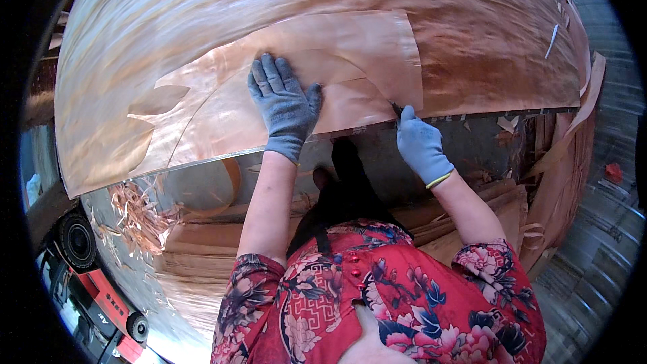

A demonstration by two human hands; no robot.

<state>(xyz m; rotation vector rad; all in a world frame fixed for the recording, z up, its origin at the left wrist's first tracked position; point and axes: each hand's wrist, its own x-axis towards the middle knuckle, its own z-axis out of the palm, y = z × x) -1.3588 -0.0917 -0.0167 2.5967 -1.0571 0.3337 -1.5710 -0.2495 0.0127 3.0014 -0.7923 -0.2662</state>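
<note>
My left hand (286, 104), in a grey-blue work glove, lies flat with fingers spread on a thin sheet of reddish-brown wood veneer (350, 40). A curved cut line runs across this sheet on both sides of the hand. At the sheet's near right edge my right hand (421, 143), gloved alike with a yellow cuff, is closed round a small dark knife (396, 106). The knife's tip meets the veneer at the right end of the curved line; most of its handle is hidden in my fingers. Beneath lies a broad stack of veneer (485, 47).
Veneer scraps (138, 212) lie heaped on the floor at left, near a round veneer piece (209, 185). More stacked veneer sheets (202, 246) are close to my legs. Long strips (573, 135) hang at the right end. A red and black vehicle (101, 296) stands at lower left.
</note>
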